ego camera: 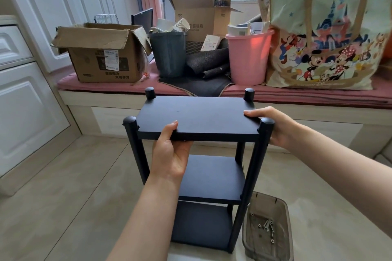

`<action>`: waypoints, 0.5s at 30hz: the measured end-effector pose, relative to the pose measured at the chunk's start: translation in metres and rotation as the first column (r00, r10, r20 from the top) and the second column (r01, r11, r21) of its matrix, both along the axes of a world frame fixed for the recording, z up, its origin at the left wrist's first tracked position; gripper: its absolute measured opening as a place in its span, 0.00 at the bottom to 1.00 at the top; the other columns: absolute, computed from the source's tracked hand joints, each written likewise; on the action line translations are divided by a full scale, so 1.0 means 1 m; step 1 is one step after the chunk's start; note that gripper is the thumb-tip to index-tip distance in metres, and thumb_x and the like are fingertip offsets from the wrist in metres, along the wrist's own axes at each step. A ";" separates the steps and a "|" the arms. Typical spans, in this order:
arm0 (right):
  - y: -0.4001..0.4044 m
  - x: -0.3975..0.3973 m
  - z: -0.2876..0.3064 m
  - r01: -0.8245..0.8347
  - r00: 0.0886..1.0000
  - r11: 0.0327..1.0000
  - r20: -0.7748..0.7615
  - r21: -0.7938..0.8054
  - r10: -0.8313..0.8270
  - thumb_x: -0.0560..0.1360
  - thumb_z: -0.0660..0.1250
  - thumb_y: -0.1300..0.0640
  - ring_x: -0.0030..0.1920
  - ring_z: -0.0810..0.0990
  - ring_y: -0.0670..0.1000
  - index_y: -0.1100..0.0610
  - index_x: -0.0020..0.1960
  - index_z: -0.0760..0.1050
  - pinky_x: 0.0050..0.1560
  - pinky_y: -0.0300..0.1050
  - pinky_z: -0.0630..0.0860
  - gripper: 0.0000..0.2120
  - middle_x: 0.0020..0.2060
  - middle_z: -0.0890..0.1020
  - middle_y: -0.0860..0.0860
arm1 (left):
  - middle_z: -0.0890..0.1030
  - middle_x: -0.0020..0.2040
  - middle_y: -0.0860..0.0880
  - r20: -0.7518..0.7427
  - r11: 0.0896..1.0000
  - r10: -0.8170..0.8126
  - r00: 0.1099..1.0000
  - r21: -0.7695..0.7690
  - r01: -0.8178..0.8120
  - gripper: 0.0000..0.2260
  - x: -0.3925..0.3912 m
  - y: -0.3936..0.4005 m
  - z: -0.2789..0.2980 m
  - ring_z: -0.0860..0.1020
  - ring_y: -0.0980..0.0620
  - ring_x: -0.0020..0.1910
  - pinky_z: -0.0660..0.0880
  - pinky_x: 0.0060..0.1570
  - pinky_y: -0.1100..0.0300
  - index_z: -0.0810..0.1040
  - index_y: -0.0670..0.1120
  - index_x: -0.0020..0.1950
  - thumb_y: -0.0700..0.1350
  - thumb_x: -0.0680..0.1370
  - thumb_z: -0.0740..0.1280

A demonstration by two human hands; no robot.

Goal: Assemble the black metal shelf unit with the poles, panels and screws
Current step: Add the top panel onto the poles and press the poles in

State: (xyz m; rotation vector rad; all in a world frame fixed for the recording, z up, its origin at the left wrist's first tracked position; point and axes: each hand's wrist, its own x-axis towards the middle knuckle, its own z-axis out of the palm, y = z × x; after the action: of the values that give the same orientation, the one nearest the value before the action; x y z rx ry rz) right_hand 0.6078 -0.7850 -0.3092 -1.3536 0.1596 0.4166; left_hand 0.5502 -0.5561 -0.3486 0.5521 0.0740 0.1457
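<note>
Three panels [197,116] and four poles [253,176] are forming the shelf unit [203,178]; beyond it, two bins [168,53] and two cardboard boxes [104,53] are sitting.

Both hands [169,154] and forearms bare; no sleeves, apparently no jewellery.

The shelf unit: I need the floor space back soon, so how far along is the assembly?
It looks nearly done. The shelf unit stands upright with three panels fixed between four capped poles. In hand: the left hand grips the top panel at its front edge, and the right hand holds its right end. Left: perhaps a final check; loose screws remain in the clear tray on the floor.
</note>
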 end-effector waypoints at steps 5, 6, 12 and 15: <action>0.001 -0.003 -0.017 -0.010 1.000 1.000 -0.020 0.025 0.010 0.76 0.66 0.59 0.35 0.85 0.49 0.62 0.55 0.80 0.34 0.37 0.80 0.11 0.41 0.86 0.52 | 0.83 0.55 0.41 -0.089 1.000 -0.022 0.996 0.007 0.023 0.10 0.003 0.002 -0.010 0.84 0.45 0.52 0.83 0.51 0.51 0.78 0.39 0.59 0.36 0.81 0.61; 0.002 -0.003 -0.020 0.009 0.999 1.000 -0.031 0.023 -0.008 0.76 0.66 0.59 0.34 0.85 0.49 0.63 0.55 0.80 0.33 0.38 0.80 0.10 0.40 0.86 0.53 | 0.83 0.56 0.41 -0.101 0.999 -0.033 0.994 0.009 0.034 0.11 0.003 0.002 -0.012 0.84 0.44 0.53 0.83 0.51 0.51 0.77 0.39 0.61 0.36 0.81 0.61; 0.004 0.005 -0.026 0.045 0.999 0.999 -0.014 -0.009 -0.045 0.74 0.68 0.59 0.38 0.85 0.51 0.62 0.57 0.80 0.40 0.40 0.82 0.13 0.45 0.85 0.54 | 0.81 0.64 0.39 -0.114 1.000 -0.024 0.993 0.014 0.026 0.17 0.009 0.007 -0.015 0.81 0.41 0.61 0.81 0.55 0.49 0.73 0.38 0.70 0.37 0.81 0.61; 0.004 0.005 -0.026 0.063 0.998 0.997 -0.019 -0.040 -0.064 0.74 0.68 0.58 0.43 0.83 0.53 0.63 0.59 0.80 0.54 0.45 0.78 0.15 0.48 0.84 0.55 | 0.84 0.58 0.41 -0.095 0.999 -0.036 0.995 0.017 0.038 0.16 0.008 0.005 -0.017 0.84 0.43 0.55 0.82 0.54 0.49 0.74 0.39 0.70 0.37 0.81 0.61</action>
State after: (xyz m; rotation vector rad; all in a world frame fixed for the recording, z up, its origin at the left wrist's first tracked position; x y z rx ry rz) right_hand 0.6127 -0.7813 -0.3350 -1.3793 0.2279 0.3758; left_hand 0.5578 -0.5507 -0.3654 0.5792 0.1546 0.0843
